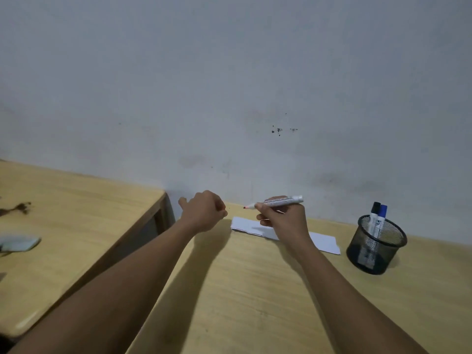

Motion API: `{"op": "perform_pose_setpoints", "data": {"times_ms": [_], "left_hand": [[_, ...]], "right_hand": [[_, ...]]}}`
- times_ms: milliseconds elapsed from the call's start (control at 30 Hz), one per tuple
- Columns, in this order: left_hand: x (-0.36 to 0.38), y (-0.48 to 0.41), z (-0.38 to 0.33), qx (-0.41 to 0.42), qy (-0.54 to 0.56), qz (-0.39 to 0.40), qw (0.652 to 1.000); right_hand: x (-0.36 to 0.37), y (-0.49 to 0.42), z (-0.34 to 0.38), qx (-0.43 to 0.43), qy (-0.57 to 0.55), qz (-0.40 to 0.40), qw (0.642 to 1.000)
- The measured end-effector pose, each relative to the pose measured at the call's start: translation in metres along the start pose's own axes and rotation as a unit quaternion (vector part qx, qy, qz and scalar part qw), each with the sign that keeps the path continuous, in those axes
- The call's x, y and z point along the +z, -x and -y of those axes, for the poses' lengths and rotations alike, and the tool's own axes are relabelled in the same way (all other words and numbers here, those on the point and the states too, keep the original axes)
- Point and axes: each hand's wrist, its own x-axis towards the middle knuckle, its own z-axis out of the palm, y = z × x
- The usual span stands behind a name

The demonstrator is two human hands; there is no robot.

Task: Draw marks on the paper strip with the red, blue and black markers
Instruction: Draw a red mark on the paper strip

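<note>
Pale wooden desk (pixel 229 290) against a scuffed grey wall (pixel 229 72).
An uncapped red marker (pixel 274 201) is pinched in the right hand (pixel 283 221) above the white paper strip (pixel 324 242); the left hand (pixel 204 210) is curled, its contents unseen.

Matt light wood desk (pixel 255 290); black metal mesh cup (pixel 376 245); smooth white paper strip (pixel 324 241); glossy plastic marker (pixel 277 202).

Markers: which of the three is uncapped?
The red marker in the right hand, its tip bare. The black marker and blue marker stand capped in the mesh cup.
</note>
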Motion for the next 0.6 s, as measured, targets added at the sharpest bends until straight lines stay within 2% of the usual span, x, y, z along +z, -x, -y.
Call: {"op": "perform_pose_setpoints", "data": {"times_ms": [133,333,600], "left_hand": [[0.024,-0.008,0.020,0.016,-0.046,-0.018,0.999],[0.052,-0.016,0.041,0.039,-0.015,-0.032,0.999],[0.055,-0.011,0.046,0.037,0.033,-0.041,0.998]], "right_hand": [[0.012,-0.012,-0.021,-0.012,0.051,0.019,0.998],[0.016,-0.029,-0.047,-0.026,0.145,0.055,0.988],[0.010,-0.015,-0.056,0.002,0.149,0.065,0.987]]}}
